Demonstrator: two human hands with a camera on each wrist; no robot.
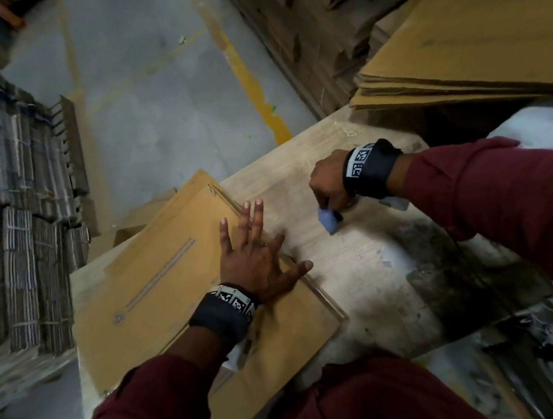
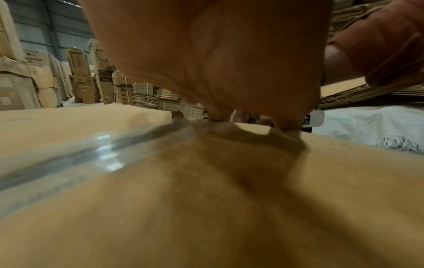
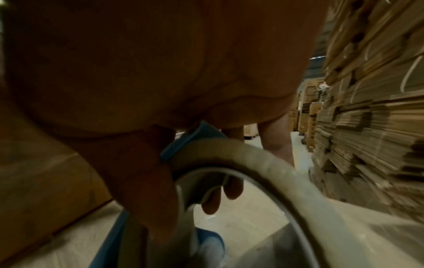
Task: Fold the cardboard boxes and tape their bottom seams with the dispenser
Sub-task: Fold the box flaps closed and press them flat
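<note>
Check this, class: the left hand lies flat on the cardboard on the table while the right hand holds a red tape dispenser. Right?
One slip: the dispenser is blue, not red, as the head view shows. The left hand does lie flat on the cardboard on the table, and the right hand holds the dispenser.

This place is a warehouse where cardboard boxes are packed. The concrete floor (image 1: 160, 95) has a yellow painted line (image 1: 252, 85), as in industrial halls. Tied bundles of flat cardboard (image 1: 12, 209) stand on the left, and a pile of flat cartons (image 1: 477, 51) lies on the right. In the left wrist view, tall stacked cartons (image 2: 80, 72) stand in rows under a metal-clad wall (image 2: 36, 27). The right wrist view shows a high wall of stacked cardboard (image 3: 371, 108).
</note>
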